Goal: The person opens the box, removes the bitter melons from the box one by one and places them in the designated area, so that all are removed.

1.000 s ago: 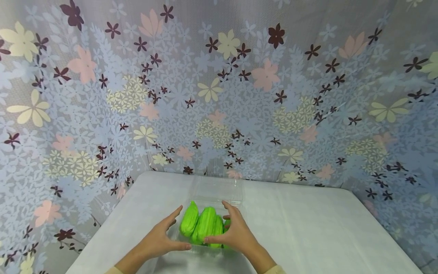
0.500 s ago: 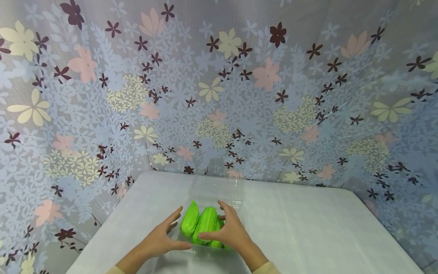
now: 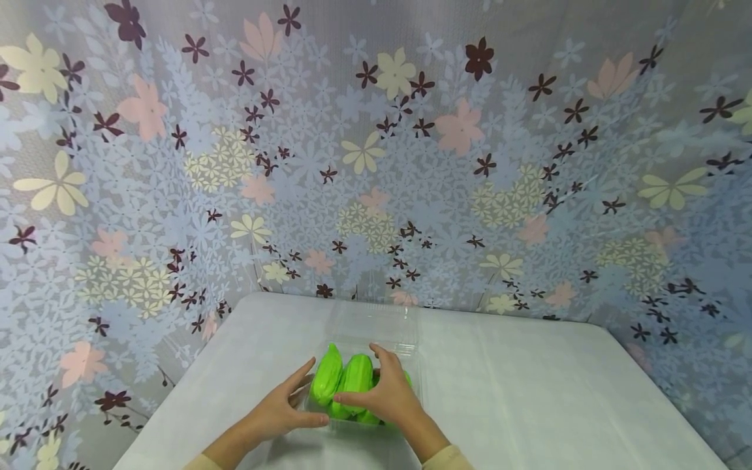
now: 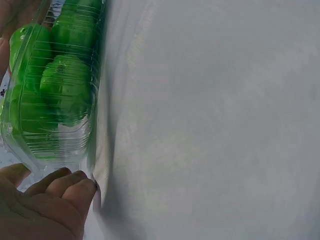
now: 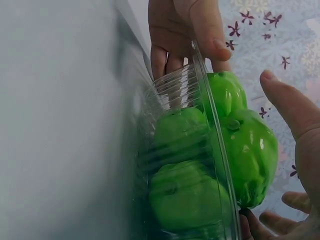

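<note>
Lime green, glossy, behind clear plastic: several lumpy green pieces (image 5: 250, 155), vegetable-like, exact kind uncertain, packed in a see-through box (image 4: 57, 147) on the white cloth (image 3: 511, 378) before me. Some stand above its rim. Lid (image 3: 373, 323) lies back on the far side. From above, two show best: the left piece (image 3: 326, 377) by the box's left end, and the middle piece (image 3: 358, 375) just beside it, both with the long axis running away from me, far ends leaning slightly right. Box looks longer left to right, so they lie across it. My right hand (image 3: 392, 391) is the nearer to the middle piece, over the box's right part: thumb across its near end, forefinger farther back on its right. Thumb and fingers spread; from the right wrist the thumb is clear of the green, lower fingers close under one piece, contact uncertain. My left hand (image 3: 276, 410) is at the near left corner, outside the box: fingers extended by the end wall, thumb apart from them along the near side. Cannot tell whether they touch plastic. Neither hand has anything pinched, as far as shows.
</note>
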{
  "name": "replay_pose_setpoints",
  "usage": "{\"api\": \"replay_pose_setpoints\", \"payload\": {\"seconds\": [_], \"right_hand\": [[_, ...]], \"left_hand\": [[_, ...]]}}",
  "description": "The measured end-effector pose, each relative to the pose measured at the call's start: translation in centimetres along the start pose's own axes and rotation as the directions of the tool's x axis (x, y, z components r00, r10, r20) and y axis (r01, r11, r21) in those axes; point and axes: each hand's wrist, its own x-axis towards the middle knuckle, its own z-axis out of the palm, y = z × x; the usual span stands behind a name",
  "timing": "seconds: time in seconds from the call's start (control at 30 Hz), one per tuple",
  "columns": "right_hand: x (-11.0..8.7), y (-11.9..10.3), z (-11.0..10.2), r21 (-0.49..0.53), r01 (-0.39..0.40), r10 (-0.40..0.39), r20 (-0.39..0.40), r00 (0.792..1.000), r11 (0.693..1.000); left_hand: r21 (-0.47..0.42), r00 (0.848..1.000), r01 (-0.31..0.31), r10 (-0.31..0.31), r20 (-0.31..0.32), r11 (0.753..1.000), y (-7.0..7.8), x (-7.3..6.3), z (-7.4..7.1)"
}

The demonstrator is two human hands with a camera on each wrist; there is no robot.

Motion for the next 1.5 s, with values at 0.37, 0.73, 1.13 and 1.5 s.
{"api": "replay_pose_setpoints", "payload": {"seconds": [0.37,0.73,1.13,1.5], "right_hand": [[0.4,-0.4,0.7,-0.026,-0.050,0.049,-0.034,0.998,0.998],[0.3,-0.8,0.5,0.016,-0.057,0.058,-0.019,0.998,0.998],[-0.2,-0.6,0.2,0.146,-0.013,0.016,-0.017,1.000,0.989],[-0.8,-0.7,-2.0,0.291,-0.055,0.055,0.007,0.998,0.955]], "left_hand": [[-0.034,1.000,0.027,-0.028,-0.003,0.999,-0.1,-0.2,0.4],[-0.023,0.999,0.033,-0.033,-0.019,0.999,0.2,-0.2,0.5],[-0.068,0.998,0.057,-0.058,-0.006,0.996,-0.1,-0.1,0.5],[-0.034,0.998,0.061,-0.062,-0.021,0.998,-0.2,0.1,0.5]]}}
